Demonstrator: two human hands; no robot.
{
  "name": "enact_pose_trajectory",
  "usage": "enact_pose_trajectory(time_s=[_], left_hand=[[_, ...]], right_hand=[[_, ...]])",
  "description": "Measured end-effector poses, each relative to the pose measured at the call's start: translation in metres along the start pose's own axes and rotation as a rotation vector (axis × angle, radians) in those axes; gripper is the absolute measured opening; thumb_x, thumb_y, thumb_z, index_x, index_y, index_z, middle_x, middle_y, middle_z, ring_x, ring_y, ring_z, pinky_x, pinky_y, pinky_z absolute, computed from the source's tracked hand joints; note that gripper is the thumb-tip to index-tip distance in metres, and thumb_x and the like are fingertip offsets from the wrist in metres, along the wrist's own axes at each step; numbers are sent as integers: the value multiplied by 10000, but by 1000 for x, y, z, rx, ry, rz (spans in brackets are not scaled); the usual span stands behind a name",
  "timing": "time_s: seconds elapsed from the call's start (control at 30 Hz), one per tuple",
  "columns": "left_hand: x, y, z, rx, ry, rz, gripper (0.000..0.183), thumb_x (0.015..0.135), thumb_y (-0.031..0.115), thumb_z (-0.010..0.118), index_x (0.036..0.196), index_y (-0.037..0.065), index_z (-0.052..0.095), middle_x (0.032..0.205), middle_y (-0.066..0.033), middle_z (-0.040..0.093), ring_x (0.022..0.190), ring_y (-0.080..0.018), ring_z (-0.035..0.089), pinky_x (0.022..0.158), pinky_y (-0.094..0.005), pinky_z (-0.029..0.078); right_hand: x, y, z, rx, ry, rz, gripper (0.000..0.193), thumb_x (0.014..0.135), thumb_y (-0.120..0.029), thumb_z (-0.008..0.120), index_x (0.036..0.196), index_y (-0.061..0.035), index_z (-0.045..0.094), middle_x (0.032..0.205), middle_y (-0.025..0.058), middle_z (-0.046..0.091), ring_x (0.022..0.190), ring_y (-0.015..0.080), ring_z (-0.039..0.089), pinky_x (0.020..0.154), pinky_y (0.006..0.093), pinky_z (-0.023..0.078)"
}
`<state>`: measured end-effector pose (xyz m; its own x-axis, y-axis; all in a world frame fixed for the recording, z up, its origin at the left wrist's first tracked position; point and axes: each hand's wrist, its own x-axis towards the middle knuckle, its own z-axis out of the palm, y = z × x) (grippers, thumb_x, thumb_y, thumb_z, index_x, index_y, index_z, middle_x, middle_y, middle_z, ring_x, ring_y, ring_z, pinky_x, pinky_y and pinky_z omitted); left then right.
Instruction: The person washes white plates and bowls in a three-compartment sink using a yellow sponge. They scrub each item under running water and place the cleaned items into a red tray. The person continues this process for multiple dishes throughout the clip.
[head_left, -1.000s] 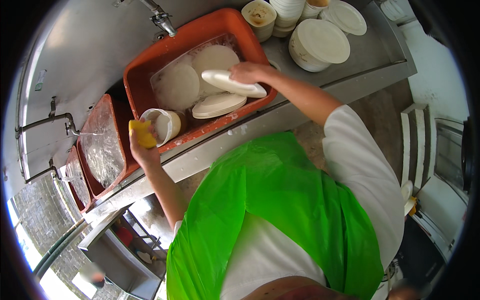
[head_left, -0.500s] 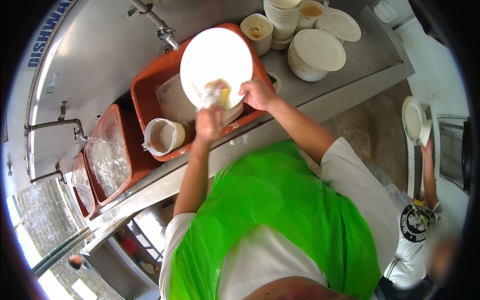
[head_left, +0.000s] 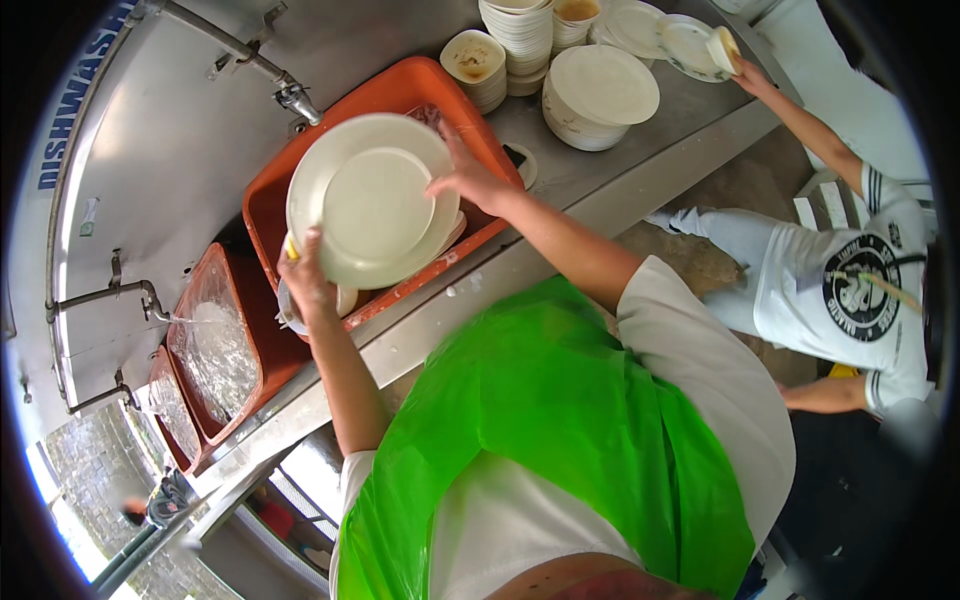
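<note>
A large off-white plate (head_left: 375,205) is held tilted over an orange tub (head_left: 262,215), a round ring showing on its face. At the plate's left rim, my left hand (head_left: 308,275) is closed round a sponge, of which only a yellow bit (head_left: 291,246) shows; the thumb lies against the plate. My right hand (head_left: 468,180) grips the opposite rim, thumb over the face. Under the plate, more plates (head_left: 452,235) stick out in the tub. A white tub-like container (head_left: 290,310) is mostly hidden behind my left hand and the plate.
Stacked plates (head_left: 605,85), square bowls (head_left: 473,58) and tall bowl stacks (head_left: 518,35) stand on the steel counter (head_left: 640,150). A co-worker's hand (head_left: 752,78) holds a plate with a bowl at the counter's far end. Taps (head_left: 295,98) hang above; water runs into another orange tub (head_left: 215,345).
The plate has come down and left and turned, showing a ring on its face. My left hand has shifted to its left rim. The co-worker has reached the counter with a plate and bowl.
</note>
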<state>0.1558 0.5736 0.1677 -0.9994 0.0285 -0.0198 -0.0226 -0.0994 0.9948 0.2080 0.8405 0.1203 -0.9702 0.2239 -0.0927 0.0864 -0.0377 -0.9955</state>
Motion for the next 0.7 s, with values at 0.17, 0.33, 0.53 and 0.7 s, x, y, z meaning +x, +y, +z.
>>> enact_pose_trajectory(time_s=[0.17,0.33,0.53,0.7], left_hand=[[17,3,-1,764,136,512,288,900,256,670,960,-26,673,742,-104,662,698,-140,612,650,-295,494],[-56,11,80,1009,-554,179,288,948,193,510,1056,-25,663,918,-204,684,970,-334,662,853,-440,497],[-39,-28,39,288,-289,208,489,1021,273,302,1426,2,336,1376,-167,453,1233,-254,468,1039,-360,371],[-39,-27,61,-517,-125,-221,667,999,540,363,1398,6,405,1379,-150,451,1239,-222,433,1067,-348,317]], right_hand=[[-52,-10,20,851,-598,617,584,689,85,517,1269,30,479,1108,167,615,1043,282,629,943,415,521],[-53,-4,46,647,-615,483,595,737,75,480,1323,6,401,1107,141,581,941,233,615,769,344,547],[-69,-42,1,767,-446,276,714,669,86,453,1375,67,345,1254,256,534,1173,355,557,1022,460,473],[-72,-72,66,-795,-603,-55,876,757,48,521,1513,-45,89,1319,366,446,1204,426,508,989,449,439]])
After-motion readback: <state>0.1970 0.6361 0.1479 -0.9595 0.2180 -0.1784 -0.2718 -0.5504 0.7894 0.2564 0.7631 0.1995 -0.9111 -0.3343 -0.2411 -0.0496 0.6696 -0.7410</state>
